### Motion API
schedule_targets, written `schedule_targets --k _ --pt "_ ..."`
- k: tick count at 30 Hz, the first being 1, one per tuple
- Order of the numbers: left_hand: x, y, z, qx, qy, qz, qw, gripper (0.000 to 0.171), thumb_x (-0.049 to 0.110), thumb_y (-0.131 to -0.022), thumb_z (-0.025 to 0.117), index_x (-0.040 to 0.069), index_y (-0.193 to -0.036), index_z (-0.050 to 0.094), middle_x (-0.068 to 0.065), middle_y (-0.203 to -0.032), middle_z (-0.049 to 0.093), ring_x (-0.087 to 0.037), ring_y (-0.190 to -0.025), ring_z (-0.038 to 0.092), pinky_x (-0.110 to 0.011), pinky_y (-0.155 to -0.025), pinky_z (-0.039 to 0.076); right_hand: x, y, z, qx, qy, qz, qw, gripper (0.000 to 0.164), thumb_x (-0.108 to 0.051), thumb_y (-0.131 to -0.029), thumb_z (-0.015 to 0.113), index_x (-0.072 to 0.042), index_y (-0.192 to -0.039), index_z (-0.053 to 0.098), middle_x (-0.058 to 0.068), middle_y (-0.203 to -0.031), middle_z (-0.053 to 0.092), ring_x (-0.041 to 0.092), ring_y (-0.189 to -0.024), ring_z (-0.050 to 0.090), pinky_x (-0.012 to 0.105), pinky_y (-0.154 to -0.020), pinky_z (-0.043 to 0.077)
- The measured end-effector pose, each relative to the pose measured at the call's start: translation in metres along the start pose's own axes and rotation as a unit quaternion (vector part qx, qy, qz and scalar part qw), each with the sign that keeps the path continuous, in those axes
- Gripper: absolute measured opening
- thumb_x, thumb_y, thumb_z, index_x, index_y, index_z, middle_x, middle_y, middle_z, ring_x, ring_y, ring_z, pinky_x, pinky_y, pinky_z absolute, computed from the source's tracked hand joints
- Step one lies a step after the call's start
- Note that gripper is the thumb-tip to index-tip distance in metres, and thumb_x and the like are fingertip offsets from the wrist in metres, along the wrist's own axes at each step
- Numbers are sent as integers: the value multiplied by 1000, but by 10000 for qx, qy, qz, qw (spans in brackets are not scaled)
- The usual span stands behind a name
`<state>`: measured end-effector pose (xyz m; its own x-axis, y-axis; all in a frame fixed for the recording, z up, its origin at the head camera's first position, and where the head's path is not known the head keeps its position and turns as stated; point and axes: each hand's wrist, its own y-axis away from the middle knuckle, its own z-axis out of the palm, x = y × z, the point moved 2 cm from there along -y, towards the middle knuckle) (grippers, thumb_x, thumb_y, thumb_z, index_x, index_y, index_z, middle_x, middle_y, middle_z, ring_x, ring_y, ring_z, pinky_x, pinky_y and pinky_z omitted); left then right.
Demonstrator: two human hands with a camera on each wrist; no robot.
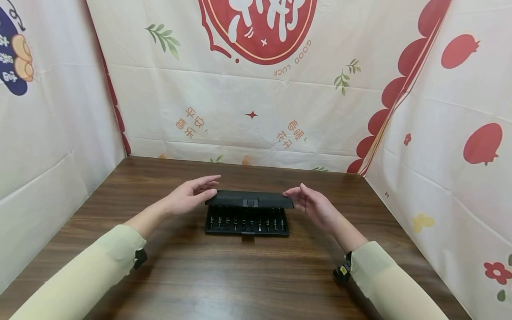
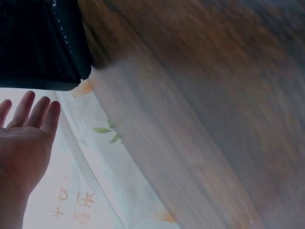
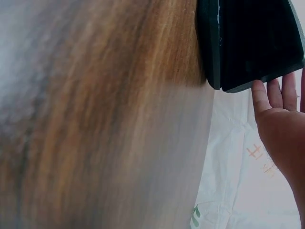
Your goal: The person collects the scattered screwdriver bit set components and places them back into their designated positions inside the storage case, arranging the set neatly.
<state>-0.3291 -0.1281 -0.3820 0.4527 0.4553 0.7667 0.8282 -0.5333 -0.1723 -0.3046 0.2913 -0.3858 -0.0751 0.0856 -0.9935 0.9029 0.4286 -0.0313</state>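
Observation:
A black hinged case stands partly open, its lid [image 1: 228,198] tilted up over the base [image 1: 224,232]. Small metal pieces [image 1: 227,221] stand in a row inside, too small to identify. My left hand [image 1: 192,194] is at the lid's left end, thumb at its corner and fingers stretched out. In the left wrist view, the left hand [image 2: 28,148] has straight, slightly spread fingers beside the case [image 2: 43,52]. At the lid's right end is my right hand [image 1: 316,206]. The right wrist view shows the right hand [image 3: 283,126] with extended fingertips touching the lid's edge [image 3: 243,88].
The case rests on a dark wooden table [image 1: 224,280]. Behind it hangs a printed cloth [image 1: 224,98], with more cloth along the left side [image 1: 52,133] and right side [image 1: 432,178]. Black wrist devices [image 1: 140,258] sit at both sleeve cuffs.

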Motion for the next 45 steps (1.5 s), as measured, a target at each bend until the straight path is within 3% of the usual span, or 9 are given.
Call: schedule_targets --k 8,11,16,21,24,28,33,38,45 --pt "0 -2 6 -192 -191 -109 9996 58 40 -116 56 25 -171 43 -9 -156 65 -32 -144 61 -59 -118 48 3 3 3 -2 339 -126 9993 59 -44 -120 40 5 -143 63 13 -152 66 5 -137 64 23 -111 52" --pt "1 0 7 -311 -97 -139 9994 59 39 -116 56 26 -171 42 -9 -157 65 -34 -148 58 -60 -121 45 2 3 4 53 569 -150 9983 55 -38 -119 46 9 -145 60 17 -153 65 12 -139 64 27 -113 52" --pt "0 1 10 -383 -97 -139 9991 59 39 -115 59 28 -171 43 -8 -159 63 -36 -152 55 -59 -124 42 -2 0 9 69 1650 -107 9862 47 -37 -115 58 -8 -152 64 15 -159 59 29 -141 55 39 -117 46" --pt "-4 3 12 -507 -287 -24 9983 59 40 -115 59 27 -170 44 -9 -164 58 -38 -157 47 -61 -126 39 -1 -6 16 -166 2445 -77 9695 42 -40 -113 63 -30 -153 66 1 -164 56 31 -139 52 47 -110 48" --pt "-5 5 12 -598 -457 35 9972 57 40 -115 59 25 -169 47 -10 -169 53 -39 -159 45 -63 -126 38 0 -9 20 -347 2733 -168 9612 40 -37 -112 65 -31 -151 68 2 -169 53 32 -152 49 54 -118 45" --pt "-5 6 14 -761 -675 85 9948 52 42 -115 57 25 -164 55 -11 -173 46 -39 -162 39 -64 -127 35 1 -11 24 -555 2988 -268 9523 39 -35 -111 68 -29 -149 70 5 -173 48 35 -166 33 64 -130 29" --pt "-4 6 19 -1080 -702 113 9916 50 41 -117 53 22 -163 57 -10 -179 36 -39 -170 22 -67 -132 22 4 -12 28 -690 3234 -137 9436 40 -40 -110 67 -32 -150 69 4 -176 42 36 -171 21 71 -132 18" --pt "-4 9 25 -1341 -780 87 9879 53 43 -117 51 24 -167 51 -9 -183 26 -39 -172 8 -69 -133 15 7 -12 35 -912 3564 -127 9298 44 -43 -111 65 -38 -154 65 0 -180 34 35 -173 10 72 -132 15" --pt "-2 11 30 -1517 -960 119 9837 55 44 -117 51 27 -169 46 -7 -185 20 -38 -173 3 -70 -133 13 9 -11 43 -1035 3841 -138 9174 46 -46 -110 65 -45 -156 61 -4 -182 29 34 -173 6 73 -131 16"
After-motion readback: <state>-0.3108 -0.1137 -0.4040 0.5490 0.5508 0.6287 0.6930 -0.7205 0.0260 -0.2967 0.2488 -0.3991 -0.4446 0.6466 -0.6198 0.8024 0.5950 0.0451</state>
